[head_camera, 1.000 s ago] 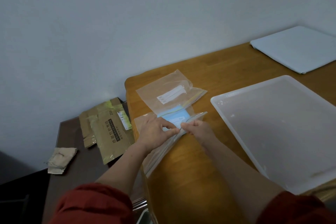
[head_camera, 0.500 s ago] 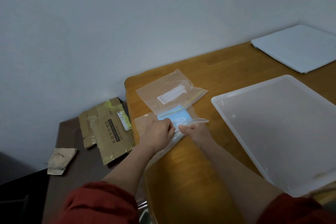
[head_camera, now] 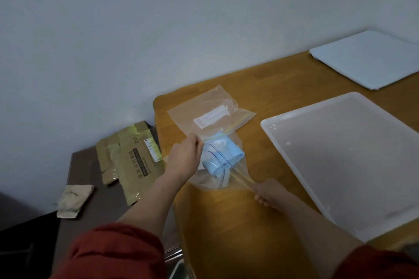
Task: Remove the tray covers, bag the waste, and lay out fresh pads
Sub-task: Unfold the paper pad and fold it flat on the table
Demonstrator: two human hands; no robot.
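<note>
A clear zip bag holding a rolled blue pad is lifted off the wooden table between my hands. My left hand pinches one end of the bag's zip edge. My right hand pinches the other end, low and nearer to me, so the yellow zip line runs stretched between them. A second clear zip bag with a white label lies flat behind. A white plastic tray sits to the right. Folded white pads lie at the far right.
Left of the table stands a lower dark surface carrying flattened cardboard and a small crumpled brown paper. A pale wall runs behind the table. A metal rim shows at the table's near left corner.
My hands were together on the bag lying flat on the table. They have moved apart along the zip edge, and the bag with the blue pad has risen off the table.
</note>
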